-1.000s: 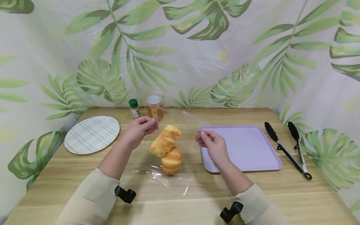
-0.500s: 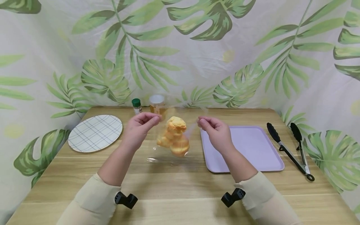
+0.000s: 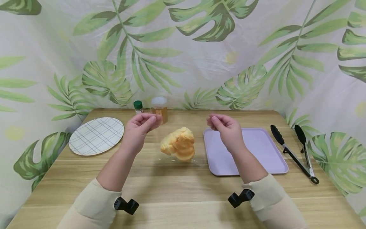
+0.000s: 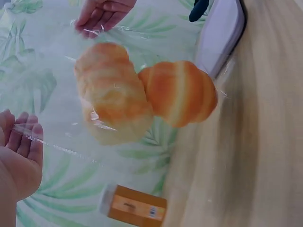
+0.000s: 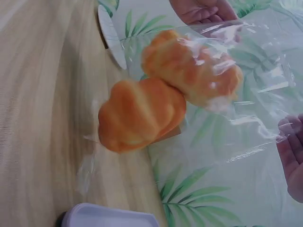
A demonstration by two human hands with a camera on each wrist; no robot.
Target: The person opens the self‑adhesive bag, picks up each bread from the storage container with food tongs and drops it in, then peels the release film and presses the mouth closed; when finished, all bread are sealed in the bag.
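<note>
Two golden-brown bread rolls hang inside a clear plastic bag point(image 5: 258, 135), one longer roll point(image 4: 113, 94) lying against a rounder roll point(image 4: 182, 94). In the head view they overlap, low between my hands and over the wooden table. My left hand point(image 3: 135, 132) pinches the bag's upper left edge between thumb and fingers. On the other side, my right hand point(image 3: 228, 133) pinches the upper right edge, so the film stretches between the two. Both wrist views show the thin film over the rolls, shiny with creases.
A purple tray point(image 3: 257, 152) lies at the right, partly behind my right forearm. Black-tipped tongs point(image 3: 297, 156) rest beyond it. At the left is a checked plate point(image 3: 95, 136). A green-capped bottle point(image 3: 138, 105) and an orange jar point(image 3: 160, 111) stand at the back.
Both hands came up and the bag lifted with the rolls, which shifted and turned inside it. In the last half second the hands moved farther apart and the rolls sank a little.
</note>
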